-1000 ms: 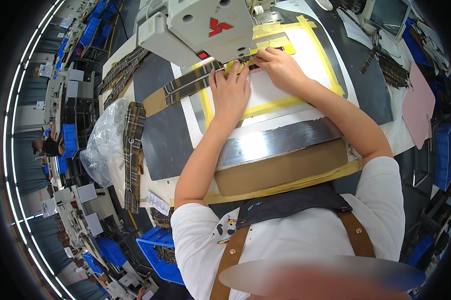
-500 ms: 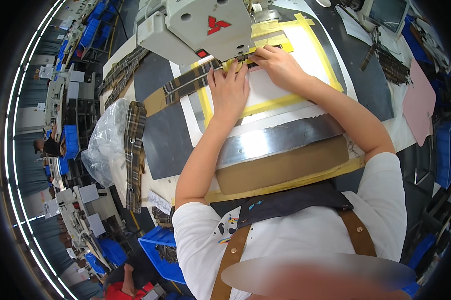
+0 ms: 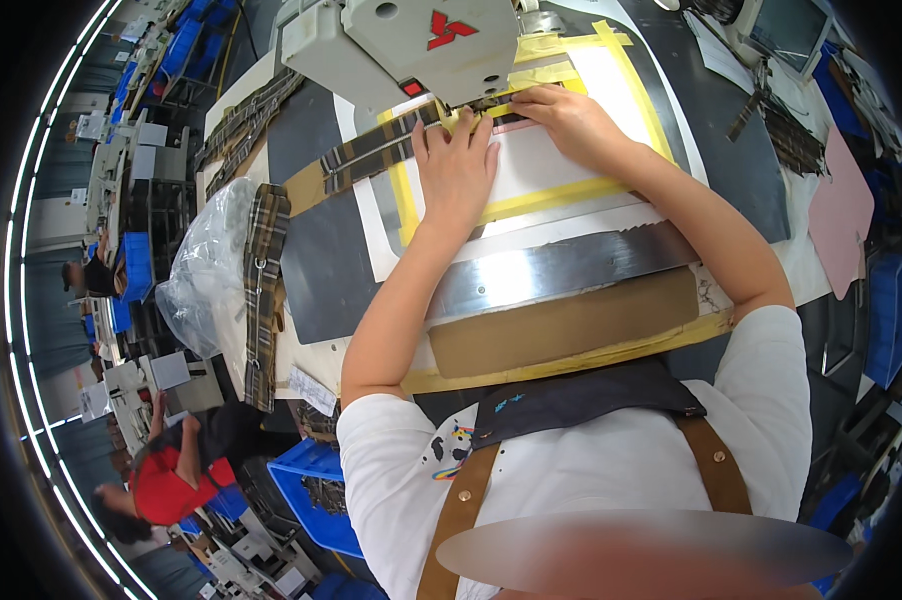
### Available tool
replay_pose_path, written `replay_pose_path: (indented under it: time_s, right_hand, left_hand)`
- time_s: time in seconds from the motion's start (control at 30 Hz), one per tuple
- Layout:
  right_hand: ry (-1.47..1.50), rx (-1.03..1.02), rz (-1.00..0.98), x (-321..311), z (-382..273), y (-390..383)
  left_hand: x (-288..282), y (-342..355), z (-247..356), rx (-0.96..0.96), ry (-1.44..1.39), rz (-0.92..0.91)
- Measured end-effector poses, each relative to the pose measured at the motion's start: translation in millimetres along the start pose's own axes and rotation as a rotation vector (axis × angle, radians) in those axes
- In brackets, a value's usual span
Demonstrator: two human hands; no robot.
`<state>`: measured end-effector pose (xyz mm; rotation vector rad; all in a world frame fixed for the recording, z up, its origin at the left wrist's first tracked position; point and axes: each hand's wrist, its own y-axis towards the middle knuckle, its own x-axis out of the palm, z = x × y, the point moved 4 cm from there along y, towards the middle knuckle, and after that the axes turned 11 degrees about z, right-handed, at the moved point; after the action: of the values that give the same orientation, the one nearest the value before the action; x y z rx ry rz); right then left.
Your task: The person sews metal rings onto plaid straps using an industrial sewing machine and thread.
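A plaid fabric strip (image 3: 371, 150) with a lighter line along its middle runs from the left to beneath the sewing machine head (image 3: 426, 50). My left hand (image 3: 455, 165) lies on the strip just in front of the head, palm down and fingers spread. On the other side of the needle area, my right hand (image 3: 576, 125) has its fingers close together and bent onto the strip's right part. Its thumb is mostly hidden. Beneath both hands is a white sheet (image 3: 541, 180) edged with yellow tape. The needle and the spot under it are hard to make out.
At the left lie a plaid strap with metal rings (image 3: 261, 290), a clear plastic bag (image 3: 206, 270) and more plaid strips (image 3: 246, 130). A metal plate (image 3: 561, 270) crosses the near side. A blue crate (image 3: 316, 500) stands low left; a monitor (image 3: 786, 35) is far right.
Both hands stay at the strip, with only slight finger shifts. The whole view has moved a little. A person in red at the lower left now shows far more, leaning over another workplace.
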<state>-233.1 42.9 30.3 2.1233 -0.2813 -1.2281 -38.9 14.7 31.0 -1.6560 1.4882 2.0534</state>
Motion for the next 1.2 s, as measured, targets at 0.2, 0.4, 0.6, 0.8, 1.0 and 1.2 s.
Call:
replay_pose_path:
  time_s: [0.2, 0.4, 0.6, 0.8, 1.0, 1.2]
  right_hand:
    - [0.019, -0.007, -0.038, 1, -3, 1]
    - [0.026, 0.053, -0.061, -2, -1, 3]
    - [0.031, 0.044, -0.067, -2, -3, 6]
    - [0.061, 0.068, -0.055, -4, 1, 6]
    - [0.039, 0.05, -0.078, -9, 1, 3]
    - [0.047, 0.036, -0.131, -12, -1, 4]
  left_hand:
    - [-2, 0, 1, -0.013, 0.051, 0.019]
    - [-1, 2, 3, -0.056, 0.069, -0.023]
    - [0, 2, 1, -0.07, 0.081, 0.001]
    - [-4, 3, 0, -0.054, 0.093, 0.055]
    - [-4, 1, -5, -0.047, 0.155, 0.013]
    - [-6, -3, -11, -0.05, 0.133, 0.006]
